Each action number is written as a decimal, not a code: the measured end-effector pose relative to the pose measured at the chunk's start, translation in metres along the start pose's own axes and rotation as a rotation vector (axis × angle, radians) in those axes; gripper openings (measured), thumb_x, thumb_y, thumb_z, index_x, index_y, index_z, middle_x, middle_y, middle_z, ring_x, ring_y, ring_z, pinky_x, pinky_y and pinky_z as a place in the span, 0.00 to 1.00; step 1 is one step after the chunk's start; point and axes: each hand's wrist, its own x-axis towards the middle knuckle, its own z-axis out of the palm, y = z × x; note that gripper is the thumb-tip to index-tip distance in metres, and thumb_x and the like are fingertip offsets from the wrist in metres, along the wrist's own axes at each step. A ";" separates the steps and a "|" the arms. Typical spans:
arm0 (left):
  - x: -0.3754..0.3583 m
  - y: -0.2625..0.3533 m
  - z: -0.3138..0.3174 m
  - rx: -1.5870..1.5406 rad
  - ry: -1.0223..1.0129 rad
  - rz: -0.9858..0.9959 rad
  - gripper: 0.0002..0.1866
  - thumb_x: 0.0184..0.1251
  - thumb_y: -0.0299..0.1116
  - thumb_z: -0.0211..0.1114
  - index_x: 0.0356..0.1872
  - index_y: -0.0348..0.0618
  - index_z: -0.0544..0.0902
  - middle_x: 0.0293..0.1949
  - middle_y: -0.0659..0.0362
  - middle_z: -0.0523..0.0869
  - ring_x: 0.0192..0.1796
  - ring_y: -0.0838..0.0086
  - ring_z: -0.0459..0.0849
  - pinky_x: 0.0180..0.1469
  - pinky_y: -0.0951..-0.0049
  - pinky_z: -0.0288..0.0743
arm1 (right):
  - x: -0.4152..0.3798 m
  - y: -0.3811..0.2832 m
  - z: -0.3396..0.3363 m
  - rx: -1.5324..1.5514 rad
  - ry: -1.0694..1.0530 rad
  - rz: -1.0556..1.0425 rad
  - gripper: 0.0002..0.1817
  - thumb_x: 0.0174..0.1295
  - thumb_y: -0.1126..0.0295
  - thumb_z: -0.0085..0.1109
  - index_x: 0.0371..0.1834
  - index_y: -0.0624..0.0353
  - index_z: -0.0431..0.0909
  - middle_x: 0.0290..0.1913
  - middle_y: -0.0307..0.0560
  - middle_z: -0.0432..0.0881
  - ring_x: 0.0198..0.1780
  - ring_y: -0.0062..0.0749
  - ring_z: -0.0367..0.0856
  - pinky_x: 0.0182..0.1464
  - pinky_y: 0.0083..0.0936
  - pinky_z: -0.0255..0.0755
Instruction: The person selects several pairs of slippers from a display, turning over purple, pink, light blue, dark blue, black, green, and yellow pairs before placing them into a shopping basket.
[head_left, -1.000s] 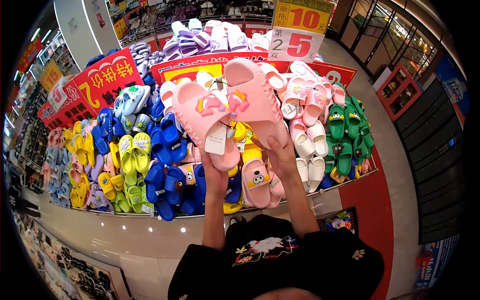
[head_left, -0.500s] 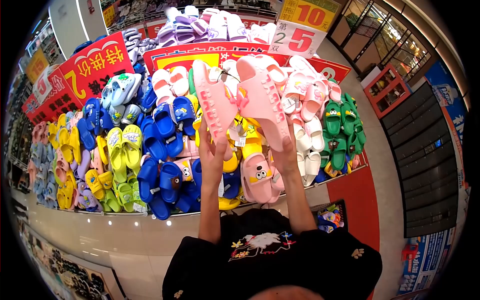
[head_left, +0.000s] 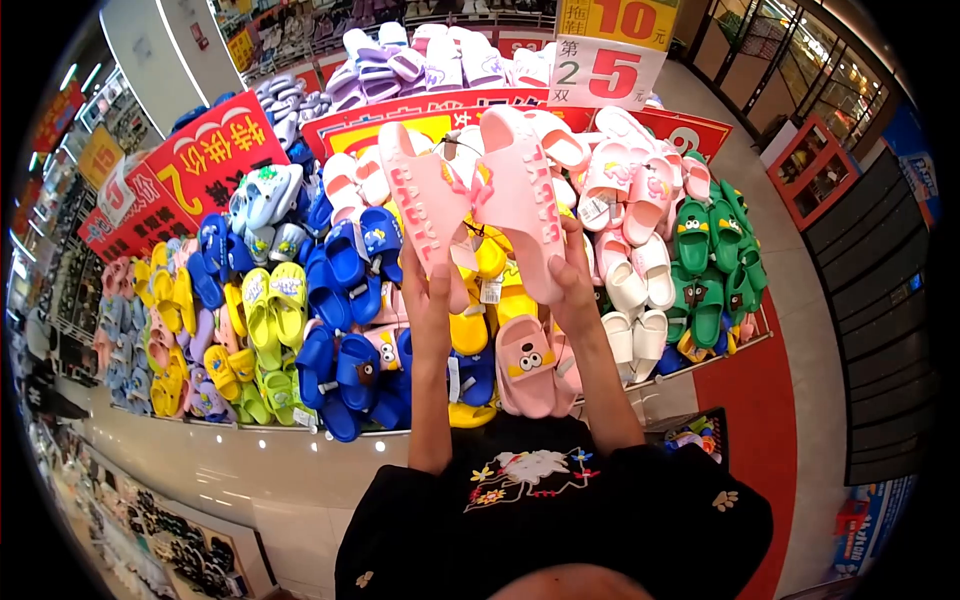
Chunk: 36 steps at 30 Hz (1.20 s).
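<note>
Two pink slippers are held up side by side over the heaped display. My left hand (head_left: 430,290) is closed round the heel end of the left pink slipper (head_left: 418,195), and my right hand (head_left: 575,280) grips the heel end of the right pink slipper (head_left: 522,195). Raised lettering runs along their outer sides, and small red decorations show between them. Behind and below lie yellow slippers (head_left: 512,300) with a white tag (head_left: 491,292). Closer to my body is a pink slipper with a cartoon face (head_left: 525,362).
Blue slippers (head_left: 335,290) are piled to the left, white (head_left: 627,287) and green ones (head_left: 708,310) to the right. Red price signs (head_left: 205,165) stand behind, with a yellow and white sign (head_left: 606,70) above. A dark bin (head_left: 722,428) stands under the display's right edge.
The view has shifted, so the display sits further right and slightly lower. Both hands still hold the pink slippers, which are now slightly closer together and more upright.
</note>
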 end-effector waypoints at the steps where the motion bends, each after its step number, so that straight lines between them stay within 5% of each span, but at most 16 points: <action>1: 0.004 0.002 0.004 -0.082 -0.025 0.006 0.37 0.67 0.45 0.58 0.72 0.38 0.56 0.66 0.52 0.66 0.68 0.66 0.66 0.68 0.67 0.60 | 0.005 -0.005 0.001 0.007 -0.008 -0.037 0.35 0.55 0.57 0.63 0.62 0.55 0.56 0.60 0.48 0.68 0.61 0.34 0.70 0.63 0.30 0.64; 10: 0.041 0.025 0.033 -0.109 -0.010 0.186 0.38 0.66 0.45 0.58 0.72 0.39 0.55 0.66 0.53 0.68 0.68 0.66 0.66 0.68 0.67 0.58 | 0.055 -0.038 0.013 -0.069 -0.031 -0.317 0.27 0.61 0.56 0.56 0.58 0.57 0.62 0.67 0.55 0.62 0.65 0.37 0.68 0.65 0.32 0.62; 16: 0.043 0.026 0.028 -0.007 0.049 0.344 0.35 0.66 0.43 0.58 0.70 0.40 0.58 0.68 0.52 0.61 0.68 0.64 0.65 0.68 0.63 0.59 | 0.065 -0.035 0.037 -0.278 -0.147 -0.573 0.23 0.59 0.66 0.60 0.56 0.57 0.66 0.69 0.55 0.60 0.66 0.40 0.67 0.66 0.32 0.62; 20: 0.040 0.019 0.017 0.096 0.226 0.376 0.38 0.60 0.36 0.66 0.69 0.40 0.59 0.66 0.51 0.63 0.70 0.59 0.61 0.70 0.60 0.55 | 0.064 -0.026 0.043 -0.601 -0.039 -0.643 0.24 0.55 0.66 0.63 0.55 0.56 0.69 0.68 0.56 0.62 0.67 0.46 0.66 0.67 0.36 0.61; 23: 0.035 0.029 0.016 0.598 0.445 0.590 0.47 0.47 0.35 0.78 0.68 0.41 0.60 0.67 0.48 0.63 0.68 0.54 0.60 0.68 0.56 0.55 | 0.060 -0.018 0.048 -0.862 0.036 -0.763 0.25 0.52 0.66 0.66 0.54 0.56 0.70 0.67 0.57 0.63 0.67 0.50 0.65 0.67 0.40 0.61; 36: 0.021 0.036 0.030 0.822 0.583 0.649 0.49 0.43 0.35 0.80 0.68 0.41 0.61 0.66 0.48 0.64 0.66 0.52 0.62 0.64 0.53 0.56 | 0.047 0.005 0.064 -1.062 0.234 -0.938 0.25 0.46 0.68 0.73 0.50 0.56 0.75 0.66 0.58 0.65 0.66 0.54 0.64 0.64 0.45 0.61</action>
